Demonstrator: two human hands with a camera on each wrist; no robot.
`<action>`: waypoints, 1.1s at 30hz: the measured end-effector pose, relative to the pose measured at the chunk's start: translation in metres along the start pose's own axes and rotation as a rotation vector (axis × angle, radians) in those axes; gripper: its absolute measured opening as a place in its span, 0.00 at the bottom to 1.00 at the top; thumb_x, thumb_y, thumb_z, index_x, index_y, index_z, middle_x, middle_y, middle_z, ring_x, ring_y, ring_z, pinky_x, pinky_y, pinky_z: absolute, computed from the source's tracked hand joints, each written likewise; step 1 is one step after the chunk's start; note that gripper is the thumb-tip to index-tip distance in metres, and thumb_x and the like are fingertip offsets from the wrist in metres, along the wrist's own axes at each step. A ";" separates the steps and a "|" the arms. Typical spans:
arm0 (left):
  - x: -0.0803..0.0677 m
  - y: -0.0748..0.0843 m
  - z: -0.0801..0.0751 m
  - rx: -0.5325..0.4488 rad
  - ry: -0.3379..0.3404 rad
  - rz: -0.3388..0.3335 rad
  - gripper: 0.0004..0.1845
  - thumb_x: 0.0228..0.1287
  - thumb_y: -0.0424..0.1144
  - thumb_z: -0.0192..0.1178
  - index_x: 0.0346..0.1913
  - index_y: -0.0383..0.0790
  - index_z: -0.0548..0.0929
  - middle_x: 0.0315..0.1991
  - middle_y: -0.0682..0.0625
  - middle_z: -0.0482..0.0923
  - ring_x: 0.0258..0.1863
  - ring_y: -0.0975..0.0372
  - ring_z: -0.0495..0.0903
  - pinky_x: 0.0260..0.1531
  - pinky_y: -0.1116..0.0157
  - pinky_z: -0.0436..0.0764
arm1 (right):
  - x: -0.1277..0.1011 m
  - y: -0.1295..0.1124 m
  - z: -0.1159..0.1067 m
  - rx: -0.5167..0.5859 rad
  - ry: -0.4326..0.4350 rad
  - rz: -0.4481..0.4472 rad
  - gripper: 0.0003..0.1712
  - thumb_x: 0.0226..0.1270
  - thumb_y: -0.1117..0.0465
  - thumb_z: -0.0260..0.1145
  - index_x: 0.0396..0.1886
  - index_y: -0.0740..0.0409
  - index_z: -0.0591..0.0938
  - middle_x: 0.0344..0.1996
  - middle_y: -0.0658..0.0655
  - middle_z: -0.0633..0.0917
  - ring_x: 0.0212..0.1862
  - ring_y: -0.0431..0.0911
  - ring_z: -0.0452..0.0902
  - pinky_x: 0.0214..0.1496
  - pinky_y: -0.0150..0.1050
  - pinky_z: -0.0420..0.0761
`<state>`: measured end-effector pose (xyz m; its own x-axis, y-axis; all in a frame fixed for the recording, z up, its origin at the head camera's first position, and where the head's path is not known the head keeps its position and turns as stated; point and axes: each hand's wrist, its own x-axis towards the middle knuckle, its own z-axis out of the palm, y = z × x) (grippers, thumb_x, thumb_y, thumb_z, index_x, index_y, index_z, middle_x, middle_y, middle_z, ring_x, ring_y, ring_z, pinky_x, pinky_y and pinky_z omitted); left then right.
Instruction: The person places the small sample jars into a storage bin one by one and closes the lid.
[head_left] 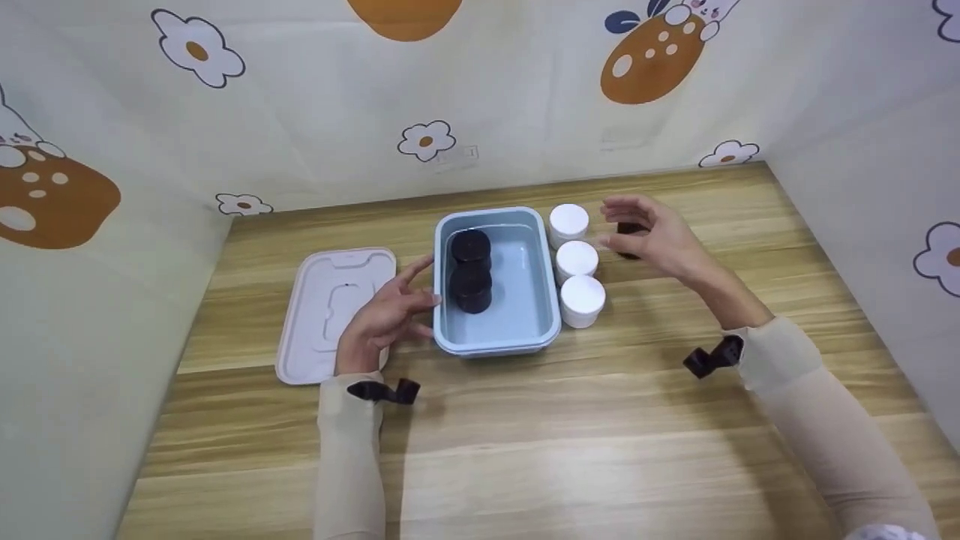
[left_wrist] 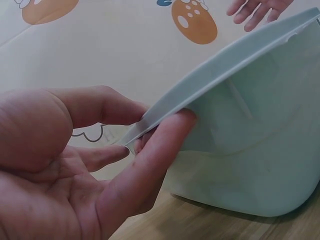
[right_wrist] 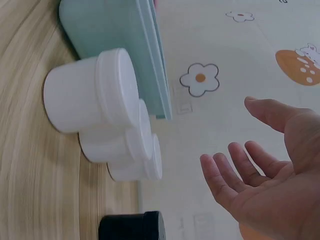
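Jars going into a blue bin [head_left: 496, 341] on my wooden table [head_left: 525, 435]: two black jars [head_left: 471, 271] already sit inside along its left wall, one behind the other. My left hand [head_left: 386, 315] steadies the bin, thumb and fingers pinching its left rim, as the left wrist view shows. My right hand [head_left: 651, 236] hovers open, fingers spread and holding nothing, just above a third black jar [head_left: 628, 238] that stands on the table right of three white jars [head_left: 576, 260] lined up beside the bin's right wall. By my reading, I am about to pick up that black jar; the next move calls for lowering my hand, closing round the jar and lifting it clear over the white ones. A pale lid [head_left: 334, 311] lies flat to the left. No brand, label or writing can be read on any jar, the bin or the lid.
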<state>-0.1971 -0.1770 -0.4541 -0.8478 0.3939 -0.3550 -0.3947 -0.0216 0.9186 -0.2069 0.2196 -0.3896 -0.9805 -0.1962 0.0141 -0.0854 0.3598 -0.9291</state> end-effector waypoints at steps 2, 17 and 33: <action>0.000 0.001 0.000 0.002 0.001 0.000 0.42 0.67 0.26 0.57 0.79 0.56 0.55 0.31 0.50 0.80 0.45 0.58 0.81 0.21 0.63 0.89 | 0.000 0.005 -0.005 -0.039 0.044 -0.013 0.33 0.64 0.63 0.72 0.68 0.62 0.73 0.62 0.62 0.78 0.61 0.46 0.76 0.59 0.24 0.80; 0.000 0.000 0.000 -0.004 -0.011 0.000 0.43 0.67 0.26 0.58 0.80 0.54 0.53 0.32 0.48 0.83 0.51 0.54 0.81 0.23 0.61 0.90 | 0.002 0.039 -0.022 -0.099 0.348 -0.018 0.35 0.60 0.62 0.74 0.67 0.61 0.74 0.66 0.60 0.74 0.71 0.51 0.64 0.72 0.50 0.68; -0.001 -0.001 0.001 -0.025 -0.009 -0.015 0.42 0.67 0.26 0.57 0.79 0.55 0.54 0.37 0.47 0.78 0.42 0.57 0.82 0.22 0.62 0.89 | 0.011 0.063 -0.034 -0.015 0.188 0.145 0.55 0.58 0.55 0.77 0.80 0.56 0.55 0.79 0.61 0.54 0.80 0.61 0.46 0.82 0.61 0.55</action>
<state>-0.1958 -0.1764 -0.4548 -0.8385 0.4026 -0.3671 -0.4161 -0.0381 0.9085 -0.2286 0.2711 -0.4359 -0.9983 0.0310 -0.0491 0.0573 0.3856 -0.9209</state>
